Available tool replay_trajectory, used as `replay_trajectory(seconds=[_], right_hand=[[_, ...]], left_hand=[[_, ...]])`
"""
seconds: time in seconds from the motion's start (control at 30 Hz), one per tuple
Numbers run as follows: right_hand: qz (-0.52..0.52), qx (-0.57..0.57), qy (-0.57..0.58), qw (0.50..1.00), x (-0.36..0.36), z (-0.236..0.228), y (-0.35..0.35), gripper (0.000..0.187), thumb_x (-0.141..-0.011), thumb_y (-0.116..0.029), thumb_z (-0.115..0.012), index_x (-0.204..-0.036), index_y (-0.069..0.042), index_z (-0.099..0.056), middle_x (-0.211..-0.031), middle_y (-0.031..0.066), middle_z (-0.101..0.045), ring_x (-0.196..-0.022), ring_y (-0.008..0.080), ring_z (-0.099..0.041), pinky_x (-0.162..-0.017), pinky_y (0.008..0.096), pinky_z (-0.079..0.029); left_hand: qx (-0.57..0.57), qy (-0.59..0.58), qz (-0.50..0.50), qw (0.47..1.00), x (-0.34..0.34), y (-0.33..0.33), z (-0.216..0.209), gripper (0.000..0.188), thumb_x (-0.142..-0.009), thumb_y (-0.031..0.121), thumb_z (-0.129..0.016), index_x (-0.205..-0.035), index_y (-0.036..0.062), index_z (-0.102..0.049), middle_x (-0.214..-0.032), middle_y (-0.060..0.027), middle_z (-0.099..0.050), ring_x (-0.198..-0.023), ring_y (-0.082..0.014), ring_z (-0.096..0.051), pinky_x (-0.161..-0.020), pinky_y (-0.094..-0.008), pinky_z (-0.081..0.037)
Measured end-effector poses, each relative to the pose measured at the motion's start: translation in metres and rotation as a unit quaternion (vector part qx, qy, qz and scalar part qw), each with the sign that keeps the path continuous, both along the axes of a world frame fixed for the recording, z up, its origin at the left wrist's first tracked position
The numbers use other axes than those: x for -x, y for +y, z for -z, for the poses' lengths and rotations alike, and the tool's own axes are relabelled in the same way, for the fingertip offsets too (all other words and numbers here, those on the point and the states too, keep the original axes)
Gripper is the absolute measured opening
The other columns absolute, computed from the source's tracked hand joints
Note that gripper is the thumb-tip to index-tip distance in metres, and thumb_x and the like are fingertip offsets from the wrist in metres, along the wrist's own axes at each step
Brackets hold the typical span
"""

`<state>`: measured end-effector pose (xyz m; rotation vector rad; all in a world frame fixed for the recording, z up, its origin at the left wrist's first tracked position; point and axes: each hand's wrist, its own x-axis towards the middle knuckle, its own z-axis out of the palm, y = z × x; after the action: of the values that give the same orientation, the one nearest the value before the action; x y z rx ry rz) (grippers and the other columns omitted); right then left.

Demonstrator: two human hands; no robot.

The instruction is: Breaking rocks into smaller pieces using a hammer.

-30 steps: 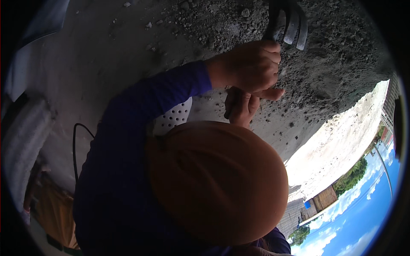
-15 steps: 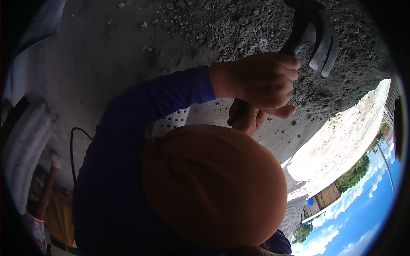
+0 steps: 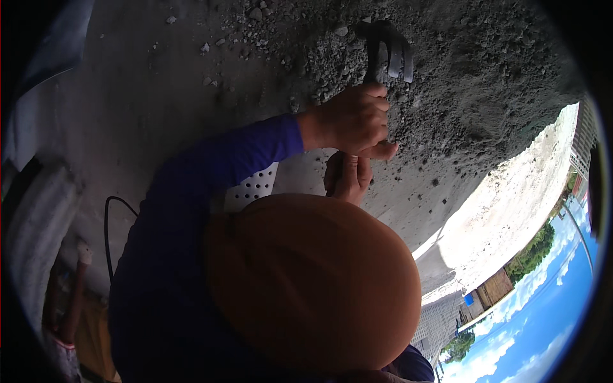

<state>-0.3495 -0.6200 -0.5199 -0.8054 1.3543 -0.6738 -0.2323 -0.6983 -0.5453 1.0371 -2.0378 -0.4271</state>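
Note:
My left hand, in a purple sleeve from the left, is closed round a dark claw hammer just below its head. The head hangs over loose grey rubble, and its claw points back toward me. Directly below, my right hand is closed with its thumb up, in line with the hammer's handle. The handle is mostly hidden by the fingers, and my right forearm is behind a large brown rounded shape, apparently my bent knee. A white perforated shoe shows beside the knee.
Smooth grey concrete spreads at left, with stone chips on it. A thin black cable and a pale bulky roll are at far left. Beyond a sunlit strip at right are a wooden structure, trees and sky.
The hammer and my left hand have moved left, and the hammer's head has gone slightly lower in the picture. My right hand has shifted a little left with them, still closed.

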Motion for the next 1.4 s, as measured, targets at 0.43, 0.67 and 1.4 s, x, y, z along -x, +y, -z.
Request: replay_trajectory(seconds=[0.43,0.67,1.4], right_hand=[[-0.058,-0.019,0.024,0.998,0.003,0.011,-0.014,0.028,-0.098,-0.026,-0.036,-0.101,-0.003,-0.052,-0.053,-0.0033,-0.042,-0.041,0.0022,-0.035,-0.038,0.0197,-0.027],[-0.043,0.196,-0.065,0.977,0.004,-0.008,-0.002,0.027,-0.098,-0.022,-0.036,-0.097,0.0,-0.051,-0.06,-0.0007,-0.049,-0.048,0.0051,-0.043,-0.044,0.02,-0.033],[-0.074,0.184,-0.046,0.979,-0.006,0.011,-0.006,0.025,-0.097,-0.027,-0.041,-0.095,-0.004,-0.051,-0.058,-0.0016,-0.044,-0.048,0.005,-0.038,-0.044,0.0195,-0.028]], left_hand=[[-0.078,-0.011,-0.037,0.996,-0.006,-0.003,0.024,0.046,-0.083,0.032,-0.053,-0.043,0.0082,-0.049,-0.047,-0.0018,-0.049,-0.053,-0.0168,-0.046,-0.073,-0.0311,-0.04],[0.126,-0.006,-0.057,0.99,-0.009,-0.008,-0.042,0.046,-0.081,0.035,-0.052,-0.042,0.0107,-0.044,-0.045,0.0011,-0.04,-0.052,-0.015,-0.044,-0.074,-0.0296,-0.04],[0.142,-0.037,-0.059,0.987,-0.03,-0.012,-0.042,0.042,-0.081,0.032,-0.056,-0.045,0.0111,-0.044,-0.05,0.0015,-0.043,-0.053,-0.016,-0.045,-0.072,-0.0287,-0.04]])
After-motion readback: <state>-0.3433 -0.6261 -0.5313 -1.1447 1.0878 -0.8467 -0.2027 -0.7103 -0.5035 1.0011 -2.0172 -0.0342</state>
